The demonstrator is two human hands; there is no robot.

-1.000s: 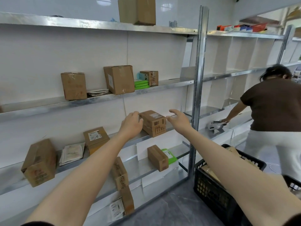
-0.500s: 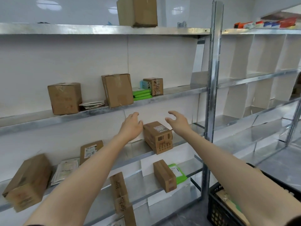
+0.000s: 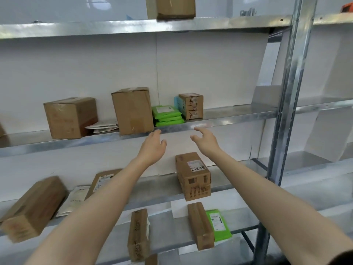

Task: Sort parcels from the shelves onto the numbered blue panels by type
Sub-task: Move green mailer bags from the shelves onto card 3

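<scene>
The galvanised steel shelf rack [image 3: 229, 119] carries the parcels. On its middle shelf stand a squat brown cardboard carton [image 3: 70, 117] and a taller brown cardboard carton [image 3: 132, 110] with flat white mailers [image 3: 104, 127] between them, then a stack of flat green plastic packets [image 3: 167, 115] and, just beside it, a small brown box with black handwriting [image 3: 192, 106]; the shelf below holds a taped brown cardboard box with printed labels [image 3: 193, 175]. Both hands hover at the middle shelf's front edge below the green stack, the left hand [image 3: 152, 148] with fingers released and nearly straight, the right hand [image 3: 205, 141] with fingers spread and loosely bent, neither holding anything.
</scene>
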